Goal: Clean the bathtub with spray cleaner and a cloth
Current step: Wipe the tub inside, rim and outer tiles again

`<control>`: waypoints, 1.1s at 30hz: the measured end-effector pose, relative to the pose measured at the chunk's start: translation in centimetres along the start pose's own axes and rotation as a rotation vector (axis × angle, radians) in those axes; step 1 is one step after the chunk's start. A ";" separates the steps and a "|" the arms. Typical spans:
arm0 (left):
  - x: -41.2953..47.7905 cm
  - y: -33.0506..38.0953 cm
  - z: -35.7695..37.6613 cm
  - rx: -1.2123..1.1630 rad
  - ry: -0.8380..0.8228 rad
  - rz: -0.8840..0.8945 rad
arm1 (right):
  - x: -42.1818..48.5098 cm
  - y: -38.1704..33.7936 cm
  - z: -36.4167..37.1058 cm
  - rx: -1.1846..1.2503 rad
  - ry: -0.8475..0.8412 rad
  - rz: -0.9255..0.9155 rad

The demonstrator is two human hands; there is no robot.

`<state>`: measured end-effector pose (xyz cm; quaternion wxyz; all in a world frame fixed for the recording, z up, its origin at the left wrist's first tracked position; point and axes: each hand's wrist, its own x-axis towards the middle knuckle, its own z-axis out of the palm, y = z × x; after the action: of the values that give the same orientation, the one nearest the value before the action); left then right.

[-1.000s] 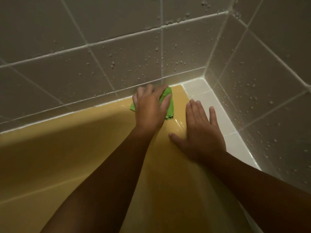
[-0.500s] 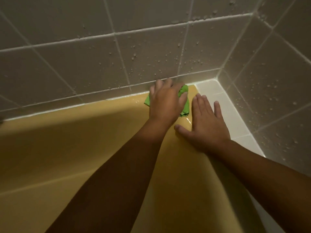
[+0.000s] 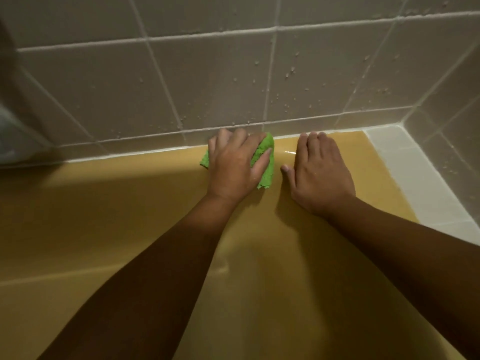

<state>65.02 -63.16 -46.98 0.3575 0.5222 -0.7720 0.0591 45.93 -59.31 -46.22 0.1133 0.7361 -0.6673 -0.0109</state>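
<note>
Pressing a green cloth (image 3: 267, 158) down on the flat top edge of the yellow bathtub (image 3: 117, 203), right beside the white line at the foot of the wall. Holding it bunched up, with most of it hiding under the left hand (image 3: 233, 167). Showing the biggest green bit on the thumb side, running from the wall back toward the person. Poking one small corner out past the other side of the hand, pointing left. Hiding too much of the cloth to tell its full shape or its long way.

Bending the left fingers over the top of the cloth, fingertips nearly at the wall. Laying the thumb across the green lump and gripping it.

Resting the right hand (image 3: 322, 175) flat on the tub edge just beside the cloth, not touching it. Pointing straight, close-together fingers at the wall, sticking the thumb out toward the cloth, holding nothing.

Shining as a little wet spot (image 3: 289, 152) on the yellow between the two hands. Reaching in with both bare arms from the bottom of the view.

Standing behind it all as grey wall tiles (image 3: 207, 81) with white lines and lots of small water drops. Turning a corner at the far right, with a strip of white tiles (image 3: 415, 178) lying at the end of the tub.
</note>
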 end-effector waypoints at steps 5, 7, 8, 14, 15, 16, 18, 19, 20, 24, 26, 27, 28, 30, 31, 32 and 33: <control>-1.3 -3.7 -2.2 0.020 0.029 -0.009 | 0.8 -4.0 2.5 0.106 0.218 0.039; -1.8 -5.4 -3.2 0.033 0.041 -0.021 | 1.2 -6.0 3.7 0.165 0.324 0.033; -2.2 -6.2 -3.7 0.037 0.046 -0.028 | 1.5 -7.0 4.2 0.183 0.377 0.016; -4.2 -11.4 -6.3 0.091 0.089 -0.064 | 3.3 -13.0 6.2 0.239 0.639 -0.075; -4.5 -12.3 -6.7 0.106 0.096 -0.077 | 3.6 -14.0 6.3 0.247 0.657 -0.088; -4.8 -13.0 -7.2 0.118 0.103 -0.087 | 3.8 -15.0 6.3 0.255 0.669 -0.104; -5.3 -14.3 -7.9 0.132 0.115 -0.094 | 4.1 -16.7 6.1 0.267 0.688 -0.134; -5.4 -14.7 -8.1 0.136 0.115 -0.098 | 4.2 -17.4 6.1 0.271 0.698 -0.143; -5.5 -15.0 -8.4 0.138 0.113 -0.104 | 4.3 -18.1 6.0 0.272 0.706 -0.147; -6.2 -16.9 -9.7 0.132 0.132 -0.113 | 4.7 -20.5 5.8 0.283 0.717 -0.175; -6.6 -18.0 -10.3 0.135 0.137 -0.122 | 4.9 -21.9 5.6 0.289 0.715 -0.189; -6.8 -18.6 -10.7 0.136 0.138 -0.127 | 5.0 -22.6 5.6 0.289 0.718 -0.184; -6.9 -19.1 -11.0 0.138 0.140 -0.131 | 5.1 -23.3 5.5 0.288 0.723 -0.177; -7.3 -20.2 -11.6 0.146 0.138 -0.137 | 5.3 -24.8 5.4 0.286 0.724 -0.176; -7.5 -20.8 -12.0 0.151 0.137 -0.139 | 5.4 -25.6 5.3 0.284 0.725 -0.188; -7.7 -21.3 -12.3 0.156 0.136 -0.140 | 5.5 -26.4 5.1 0.281 0.729 -0.202; -7.9 -21.9 -12.6 0.160 0.136 -0.142 | 5.5 -27.3 5.0 0.277 0.734 -0.211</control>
<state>91.29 -61.11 -48.72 0.3693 0.5971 -0.7001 0.1303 72.40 -63.24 -55.30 0.2417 0.7639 -0.4986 0.3309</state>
